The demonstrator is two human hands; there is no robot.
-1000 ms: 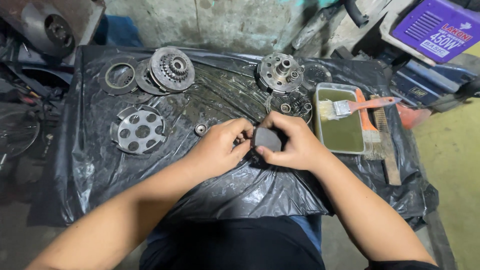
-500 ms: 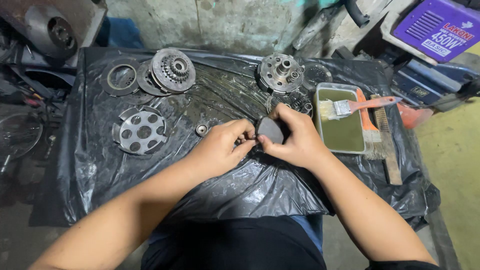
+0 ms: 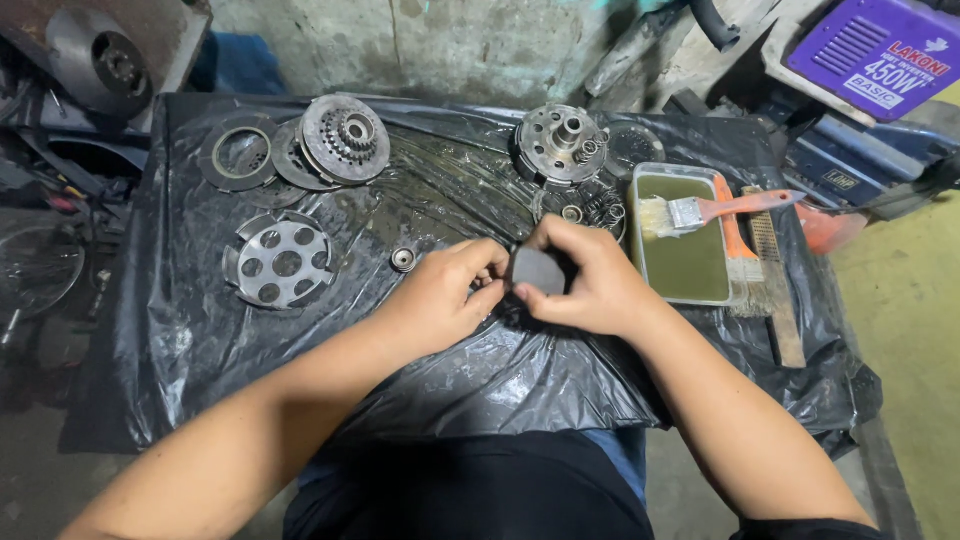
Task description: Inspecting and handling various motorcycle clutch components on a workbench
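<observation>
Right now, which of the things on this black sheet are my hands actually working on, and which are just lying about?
In hand:
left hand
right hand
small dark block, held between both

Lying about:
perforated disc
toothed hub
flat ring
small bushing
paintbrush
tray

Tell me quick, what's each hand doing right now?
Left hand: fingers curled, pinching the edge of the small dark block.
Right hand: closed around that block.

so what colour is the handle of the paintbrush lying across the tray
Orange, on the paintbrush across the tray; head view shows it.
</observation>
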